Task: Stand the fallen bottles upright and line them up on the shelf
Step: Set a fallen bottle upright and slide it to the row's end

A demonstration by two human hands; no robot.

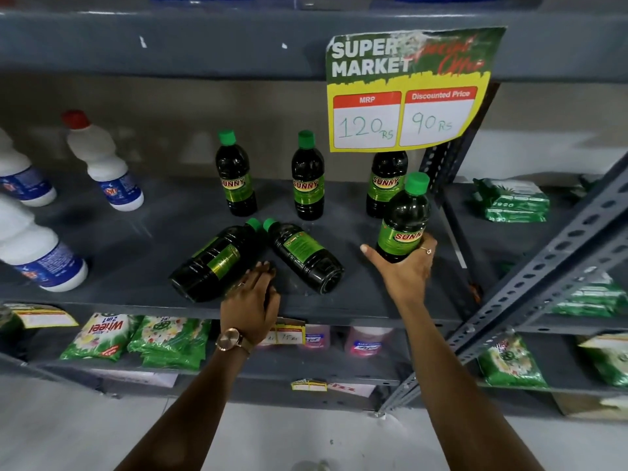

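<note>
1. Step in hand: right hand (404,270) has its fingers clenched round the base of a bottle (404,219) — upright, cap up, front right of the shelf (136,232), just ahead of the back row's right-hand bottle (385,185).
2. Left hand (251,300): fingers loose, laid on the left fallen bottle (214,263), no grasp yet.
3. Both fallen bottles lie flat, long axes diagonal, caps nearly meeting toward the back; right one (304,256).
4. Next, likely: set down in line, then tip the left one up.
</note>
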